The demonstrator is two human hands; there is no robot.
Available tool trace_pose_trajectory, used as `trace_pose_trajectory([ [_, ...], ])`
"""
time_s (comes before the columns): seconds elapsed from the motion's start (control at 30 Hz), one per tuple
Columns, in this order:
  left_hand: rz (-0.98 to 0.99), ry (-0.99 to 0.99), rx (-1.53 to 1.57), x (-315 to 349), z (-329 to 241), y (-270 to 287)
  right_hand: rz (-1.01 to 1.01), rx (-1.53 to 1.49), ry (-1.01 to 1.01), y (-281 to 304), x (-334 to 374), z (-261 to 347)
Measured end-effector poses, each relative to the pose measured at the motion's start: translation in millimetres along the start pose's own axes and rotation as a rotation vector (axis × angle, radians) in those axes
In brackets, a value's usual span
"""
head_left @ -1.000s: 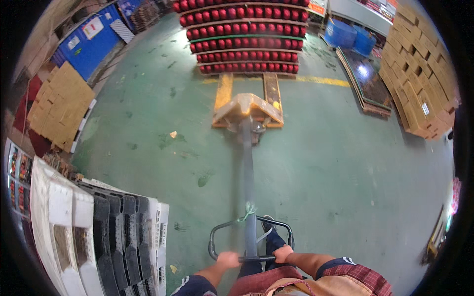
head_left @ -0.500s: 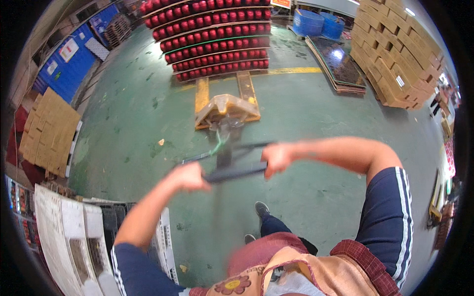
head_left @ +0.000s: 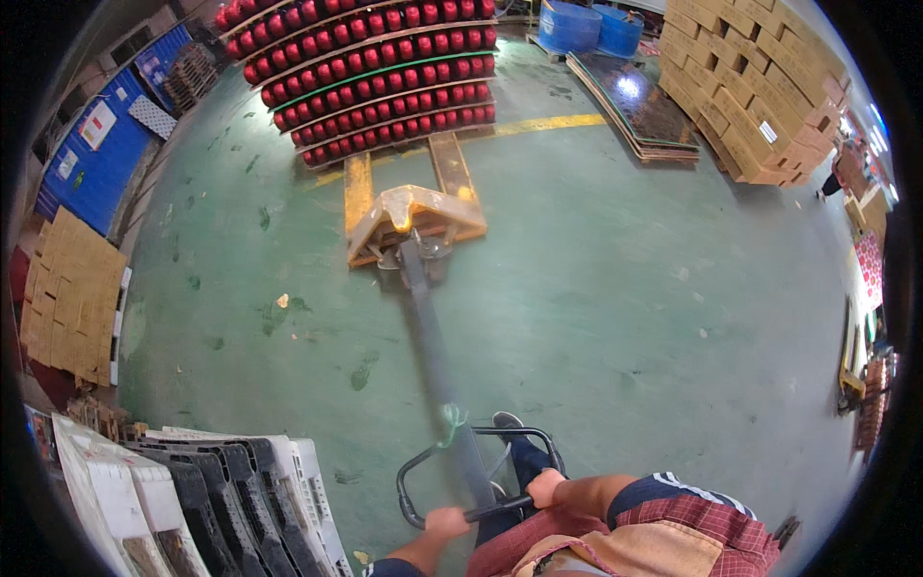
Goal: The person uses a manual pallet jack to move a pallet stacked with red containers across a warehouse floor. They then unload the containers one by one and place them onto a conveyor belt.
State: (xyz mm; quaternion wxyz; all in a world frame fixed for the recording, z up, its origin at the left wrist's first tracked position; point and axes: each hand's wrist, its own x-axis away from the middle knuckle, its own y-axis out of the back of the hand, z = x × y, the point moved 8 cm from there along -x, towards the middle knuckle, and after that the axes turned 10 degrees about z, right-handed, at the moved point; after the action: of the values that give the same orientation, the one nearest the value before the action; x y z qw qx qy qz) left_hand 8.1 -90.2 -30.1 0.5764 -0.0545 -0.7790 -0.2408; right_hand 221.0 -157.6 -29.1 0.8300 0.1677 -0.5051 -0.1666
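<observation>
A pallet jack point(head_left: 385, 216) with a worn yellow body stands ahead, its forks running under a tall layered stack of dark red jars or cans point(head_left: 375, 87). Its long grey shaft point(head_left: 430, 337) slopes toward me and ends in a black loop handle point(head_left: 409, 498). Both fists grip the handle's near bar, close to my waist. My left hand point(head_left: 446, 522) is closed on the left part, my right hand point(head_left: 546, 488) on the right part. A green cord point(head_left: 452, 423) is tied round the shaft near the loop.
White and black plastic pallets point(head_left: 240, 490) stand on edge at my near left. Cartons point(head_left: 72, 298) sit at the left. Farther right are stacked flat boards point(head_left: 635, 106), a carton stack point(head_left: 750, 87) and blue tubs point(head_left: 569, 27). Someone point(head_left: 846, 168) is at the far right.
Both hands have brought the handle down and toward my waist, so the shaft now leans low toward me. The view has shifted, and the jars or cans appear farther left.
</observation>
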Motion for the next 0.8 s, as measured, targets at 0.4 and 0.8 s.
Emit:
trace_pose_trajectory([
  [0.4,-0.211,-0.087,-0.065,276,-42,347,-0.002,-0.057,-0.030,362,213,43],
  [0.8,-0.047,0.027,-0.021,154,-39,133,0.064,0.002,-0.048,128,115,35],
])
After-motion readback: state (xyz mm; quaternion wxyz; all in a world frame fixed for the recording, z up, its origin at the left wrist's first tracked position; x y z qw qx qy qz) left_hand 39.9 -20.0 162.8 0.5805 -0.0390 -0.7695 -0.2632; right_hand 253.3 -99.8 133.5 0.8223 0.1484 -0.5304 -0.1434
